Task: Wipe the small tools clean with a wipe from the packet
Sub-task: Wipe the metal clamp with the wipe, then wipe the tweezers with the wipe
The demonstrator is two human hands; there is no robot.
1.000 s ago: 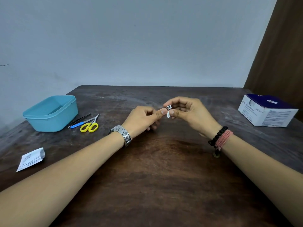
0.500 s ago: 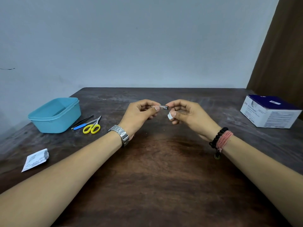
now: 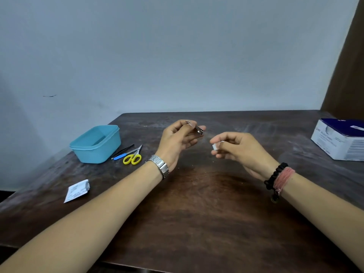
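My left hand (image 3: 177,140) pinches a small metal nail clipper (image 3: 197,128) between thumb and fingers, held above the dark wooden table (image 3: 197,213). My right hand (image 3: 234,148) pinches a small folded white wipe (image 3: 215,146), a short way to the right of the clipper and apart from it. Yellow-handled scissors (image 3: 133,157), a blue-handled tool (image 3: 121,155) and black tweezers (image 3: 123,150) lie together on the table beside the blue tub. A torn white wipe packet (image 3: 77,190) lies at the near left.
A light blue plastic tub (image 3: 96,143) stands at the far left of the table. A white and dark blue box (image 3: 340,138) sits at the far right. The wall runs along the table's back edge.
My hands have drawn apart. The left one lifted the clipper up and leftward; the right one took the wipe off it and moved right and down.
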